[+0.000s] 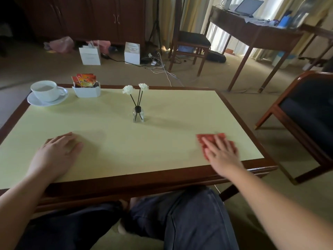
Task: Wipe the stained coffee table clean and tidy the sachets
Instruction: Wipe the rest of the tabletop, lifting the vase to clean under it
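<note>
Your knees in dark trousers (180, 219) sit under the near edge of the tabletop (111, 134), a pale green surface framed in dark wood. Your left hand (57, 152) lies flat on it with its fingers (70, 139) straight and released, holding nothing. A faint dull smear (95, 137) shows just beyond those fingers. Your right hand (221, 152) presses flat on a red cloth (210, 140) near the right front corner, its fingers (210, 145) spread and straight over the cloth rather than curled round it.

Well beyond both hands, between them, stands a small glass diffuser (138, 114) with two white flower reeds. Far beyond your left fingers, at the back edge, a white dish (86, 92) holds the red sachets (84, 81) upright; just left of it a white cup (46, 90) rests on a saucer (36, 101).

Past the tabletop, carpet runs to a dark cabinet (86, 17), with white bags (90, 55), cables, a wooden chair (189, 44), a desk (252, 31) carrying a laptop (246, 6), and an armchair (302, 120) off to your right.
</note>
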Demonstrator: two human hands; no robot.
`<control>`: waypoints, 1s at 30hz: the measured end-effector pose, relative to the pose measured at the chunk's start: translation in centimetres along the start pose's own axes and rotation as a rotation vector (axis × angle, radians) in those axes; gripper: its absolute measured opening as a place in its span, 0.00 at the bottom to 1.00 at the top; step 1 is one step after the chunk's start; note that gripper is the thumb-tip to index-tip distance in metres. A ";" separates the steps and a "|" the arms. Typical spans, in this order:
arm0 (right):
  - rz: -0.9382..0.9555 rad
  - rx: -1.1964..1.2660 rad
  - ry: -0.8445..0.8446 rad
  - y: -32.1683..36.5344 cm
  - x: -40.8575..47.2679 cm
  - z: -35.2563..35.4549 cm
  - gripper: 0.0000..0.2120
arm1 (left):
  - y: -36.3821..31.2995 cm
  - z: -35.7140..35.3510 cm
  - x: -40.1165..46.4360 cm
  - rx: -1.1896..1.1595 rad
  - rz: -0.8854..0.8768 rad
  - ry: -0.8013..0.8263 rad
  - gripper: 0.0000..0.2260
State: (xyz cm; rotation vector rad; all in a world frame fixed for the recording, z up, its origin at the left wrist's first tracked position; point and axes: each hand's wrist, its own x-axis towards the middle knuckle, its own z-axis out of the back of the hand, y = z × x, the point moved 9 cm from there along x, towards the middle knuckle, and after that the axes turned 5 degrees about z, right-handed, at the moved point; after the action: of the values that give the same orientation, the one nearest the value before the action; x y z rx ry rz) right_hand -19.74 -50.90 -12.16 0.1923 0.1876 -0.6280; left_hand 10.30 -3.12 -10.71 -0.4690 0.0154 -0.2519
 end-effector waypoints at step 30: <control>0.660 -0.015 -0.004 49.4 -10.0 -8.4 0.28 | 9.1 11.3 -7.2 -0.248 -0.036 -0.513 0.07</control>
State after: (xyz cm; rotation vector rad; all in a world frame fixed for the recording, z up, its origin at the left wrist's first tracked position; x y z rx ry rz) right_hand 0.83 -4.17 -11.94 0.2234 0.1145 0.0293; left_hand 6.29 11.53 -5.02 -0.7707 -0.4672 -0.1599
